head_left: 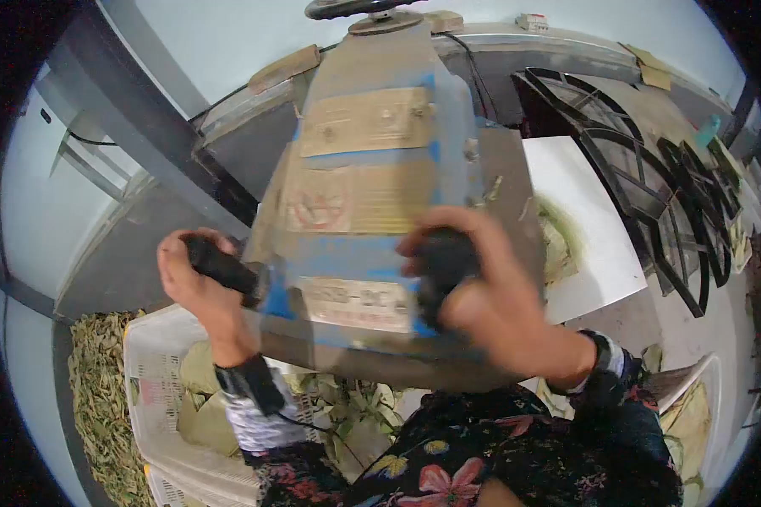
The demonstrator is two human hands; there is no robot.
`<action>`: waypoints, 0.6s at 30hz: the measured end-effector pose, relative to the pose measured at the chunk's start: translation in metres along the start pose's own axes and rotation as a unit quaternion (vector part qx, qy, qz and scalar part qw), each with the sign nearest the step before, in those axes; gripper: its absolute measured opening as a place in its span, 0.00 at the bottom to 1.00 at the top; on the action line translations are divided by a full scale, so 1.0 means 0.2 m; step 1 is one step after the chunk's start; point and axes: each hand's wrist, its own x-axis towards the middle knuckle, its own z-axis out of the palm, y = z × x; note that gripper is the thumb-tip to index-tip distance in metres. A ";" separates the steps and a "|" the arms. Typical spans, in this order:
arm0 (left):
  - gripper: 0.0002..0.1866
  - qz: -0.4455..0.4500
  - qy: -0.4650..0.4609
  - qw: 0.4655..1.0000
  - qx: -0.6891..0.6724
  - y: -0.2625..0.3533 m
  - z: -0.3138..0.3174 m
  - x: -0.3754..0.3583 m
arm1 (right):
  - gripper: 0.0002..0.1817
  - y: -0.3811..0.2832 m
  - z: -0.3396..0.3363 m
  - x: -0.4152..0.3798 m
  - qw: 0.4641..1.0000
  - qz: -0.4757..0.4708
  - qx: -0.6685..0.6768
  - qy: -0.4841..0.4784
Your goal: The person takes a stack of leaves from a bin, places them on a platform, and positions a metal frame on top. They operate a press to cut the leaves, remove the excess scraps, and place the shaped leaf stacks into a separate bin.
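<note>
A blue machine [368,203] with dust over its paint stands in front of me, bearing several worn label plates. My left hand [196,275] is closed around a black handle [224,264] at the machine's left side. On the other side, my right hand [503,296] wraps a second black handle [445,269] and is slightly blurred. A black handwheel [359,7] sits on top, touched by neither hand. The machine hides whatever lies directly behind it.
At lower left, a white plastic basket [156,397] holds flat greenish leaf pieces, beside a heap of dry leaf scraps [101,397]. Another white basket [710,397] stands at lower right. Curved black metal frames [643,169] lie near a white board [592,245] on the right.
</note>
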 end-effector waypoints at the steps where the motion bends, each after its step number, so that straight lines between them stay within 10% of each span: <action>1: 0.14 0.132 -0.019 0.975 0.179 -0.08 -0.11 0.09 | 0.40 0.03 0.03 0.00 0.989 -0.098 -0.101 -0.043; 2: 0.17 0.259 -0.037 0.900 0.348 -0.07 -0.11 0.13 | 0.41 0.05 0.02 0.00 0.973 -0.121 -0.174 -0.094; 4: 0.19 0.184 0.037 0.938 0.293 -0.04 -0.13 0.09 | 0.38 0.11 -0.05 0.00 0.916 -0.147 -0.340 -0.156; 6: 0.24 0.098 0.107 0.964 0.222 0.00 -0.09 -0.04 | 0.36 0.30 -0.26 -0.03 0.905 -0.108 -0.409 -0.040; 8: 0.28 0.085 -0.036 0.985 0.147 0.01 -0.07 -0.22 | 0.34 0.53 -0.52 -0.08 0.822 -0.021 -0.548 0.155; 13: 0.36 0.107 -0.071 0.965 0.230 -0.08 -0.02 -0.27 | 0.39 0.75 -0.92 -0.15 0.799 0.194 -0.531 0.205; 15: 0.39 0.237 -0.081 0.822 0.511 -0.02 0.02 -0.32 | 0.42 0.77 -0.92 -0.13 0.823 0.189 -0.493 0.208; 17: 0.46 0.205 -0.315 0.837 0.398 -0.12 0.07 -0.53 | 0.40 0.69 -0.86 -0.08 0.819 0.301 -0.448 0.195; 18: 0.46 0.277 -0.433 0.761 0.396 -0.15 0.15 -0.62 | 0.40 0.66 -0.85 -0.06 0.821 0.301 -0.448 0.187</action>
